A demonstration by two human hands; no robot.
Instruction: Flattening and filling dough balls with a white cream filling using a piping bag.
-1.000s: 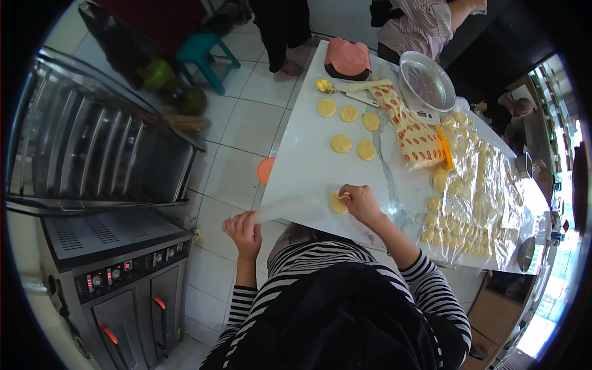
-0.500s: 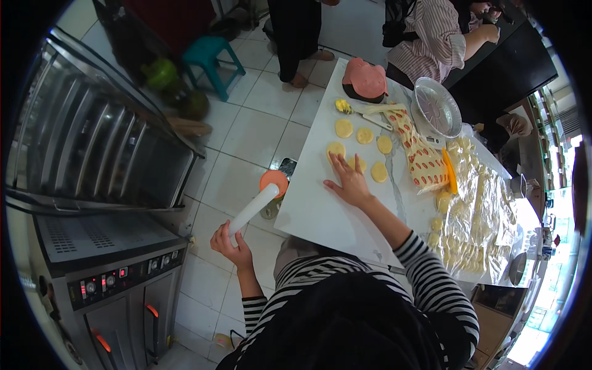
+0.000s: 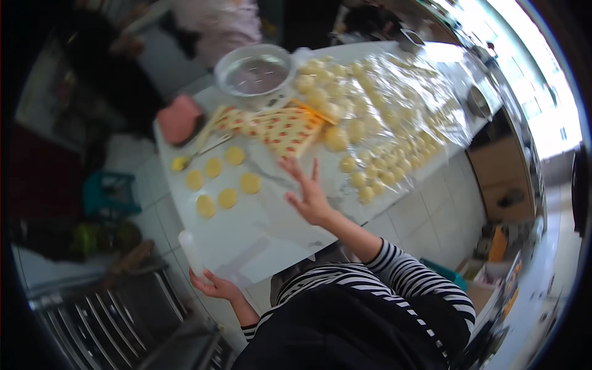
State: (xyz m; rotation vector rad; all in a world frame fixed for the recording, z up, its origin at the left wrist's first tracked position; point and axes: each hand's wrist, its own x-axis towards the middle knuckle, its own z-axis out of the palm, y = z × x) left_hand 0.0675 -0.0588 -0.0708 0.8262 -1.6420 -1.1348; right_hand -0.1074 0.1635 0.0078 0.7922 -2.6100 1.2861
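Note:
My left hand (image 3: 216,287) is wrapped round the lower end of a white rolling pin (image 3: 191,254), held upright beside the table's left edge. My right hand (image 3: 308,200) hovers over the white table (image 3: 259,237), fingers spread and nothing in them. Left of it, several flat yellow dough rounds (image 3: 227,198) lie in two rows. Just beyond its fingertips is a cream cloth or bag with red prints (image 3: 290,132), an orange scraper (image 3: 316,112) at its far edge. To the right, round dough balls (image 3: 337,139) sit near and under clear plastic sheeting (image 3: 410,102).
A round metal pan (image 3: 254,73) stands at the table's far side. A pink object (image 3: 179,119) and a small yellow lump (image 3: 179,163) lie at the far left. Beyond are a teal stool (image 3: 111,192) and a blurred person in a light top (image 3: 217,24). A metal rack (image 3: 111,320) stands lower left.
The view has swung to the right. My right hand has left the dough rounds and moved right, toward the dough balls. My left hand still holds the rolling pin, now more upright.

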